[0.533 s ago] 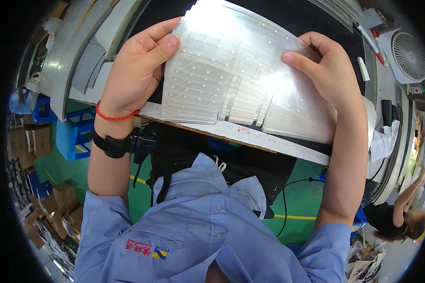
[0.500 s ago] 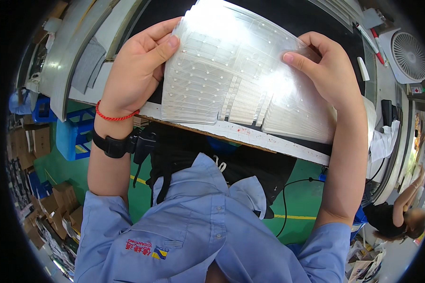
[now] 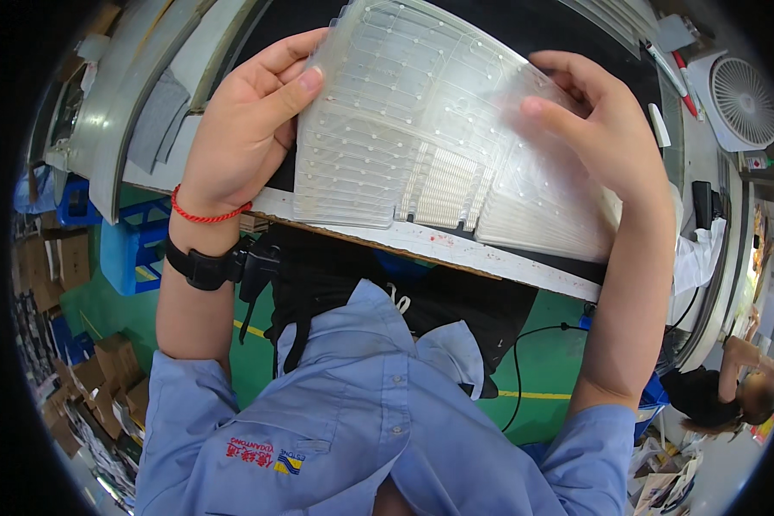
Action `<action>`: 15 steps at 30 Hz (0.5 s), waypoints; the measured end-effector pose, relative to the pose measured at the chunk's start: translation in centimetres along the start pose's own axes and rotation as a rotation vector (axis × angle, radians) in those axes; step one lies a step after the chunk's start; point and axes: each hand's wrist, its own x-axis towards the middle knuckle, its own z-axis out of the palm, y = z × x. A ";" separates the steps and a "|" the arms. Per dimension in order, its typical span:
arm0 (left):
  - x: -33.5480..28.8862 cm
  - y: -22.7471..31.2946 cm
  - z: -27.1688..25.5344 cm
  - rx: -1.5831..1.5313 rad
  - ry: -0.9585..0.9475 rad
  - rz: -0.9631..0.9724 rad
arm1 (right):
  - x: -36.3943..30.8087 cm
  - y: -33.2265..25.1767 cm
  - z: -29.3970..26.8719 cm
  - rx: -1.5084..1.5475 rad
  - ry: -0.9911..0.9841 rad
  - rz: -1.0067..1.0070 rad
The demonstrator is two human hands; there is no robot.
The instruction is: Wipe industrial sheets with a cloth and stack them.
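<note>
A stack of thin translucent plastic sheets (image 3: 361, 142), marked with rows of pale dots and fine lines, leans up over the table's near edge. Its lower edges fan out in several layers. My left hand (image 3: 262, 116) grips the upper left edge, thumb in front and fingers behind. At the upper right edge is my right hand (image 3: 606, 125), its thumb over the face of the sheets and its fingers curled round the far side. Slight blur covers the right thumb and the sheet beside it. How many sheets each hand holds cannot be told.
The table (image 3: 525, 271) has a pale front edge and a black top. At right are a white fan (image 3: 744, 103), a red pen (image 3: 688, 99) and a crumpled white cloth (image 3: 699, 258). Grey cloth (image 3: 159, 120) lies left. A blue stool (image 3: 129, 254) stands below; another person (image 3: 714, 396) is far right.
The upper sheets have tilted, and the bright glare on them has faded. My right fingers have shifted slightly up and left along the edge. My left hand has barely moved.
</note>
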 end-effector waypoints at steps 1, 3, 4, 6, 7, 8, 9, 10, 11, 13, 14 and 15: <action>0.1 0.0 0.0 -0.005 -0.004 0.000 | 0.0 0.5 -0.1 0.041 0.064 -0.083; 0.1 -0.1 0.1 -0.006 -0.001 0.006 | -0.3 0.8 -0.9 0.042 -0.024 -0.065; 0.0 -0.1 0.1 -0.006 0.002 0.011 | -0.3 0.6 -1.1 0.044 -0.113 -0.047; 0.0 0.0 0.1 0.002 0.012 0.006 | -0.1 -0.8 -1.6 -0.024 -0.168 0.037; 0.0 -0.1 0.2 0.009 0.020 0.002 | 0.0 -1.3 -1.7 -0.095 -0.222 0.123; 0.0 0.0 0.2 0.008 0.017 0.000 | -0.1 -1.3 -1.7 -0.096 -0.220 0.126; -0.1 0.1 0.2 0.016 0.009 -0.002 | 0.0 -1.3 -1.7 -0.117 -0.212 0.123; -0.2 0.2 0.1 0.025 0.002 -0.005 | -0.1 -1.3 -1.7 -0.138 -0.204 0.121; -0.2 0.2 0.0 0.026 0.001 -0.006 | -0.1 -1.3 -1.7 -0.137 -0.204 0.121; -0.2 0.1 -0.3 0.047 -0.029 0.000 | -0.2 -1.3 -1.6 -0.125 -0.169 0.114; -0.2 0.1 -0.2 0.047 -0.029 0.000 | -0.1 -1.2 -1.6 -0.125 -0.169 0.114; -0.1 0.0 0.0 0.040 -0.007 -0.004 | -0.1 -0.7 -1.6 -0.116 -0.164 0.118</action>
